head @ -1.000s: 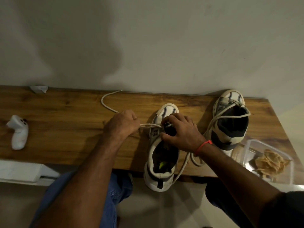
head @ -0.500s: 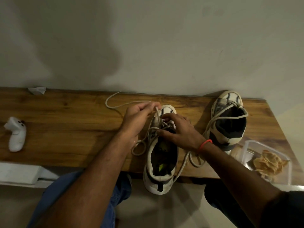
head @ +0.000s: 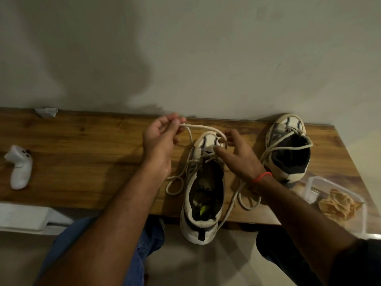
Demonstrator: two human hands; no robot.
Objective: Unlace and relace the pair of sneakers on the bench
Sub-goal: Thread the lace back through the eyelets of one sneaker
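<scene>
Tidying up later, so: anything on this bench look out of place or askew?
The near sneaker hangs heel-first over the bench edge. A white controller and a clear food container look unrelated.

Single head-worn view, directed forward and down.

The wooden bench (head: pixel 86 145) is seen from above at close range, with its far edge against the wall (head: pixel 206 48) in the upper half. Both forearms enter from the bottom edge. Straight lines are bowed by the wide-angle lens. No second view is provided.
</scene>
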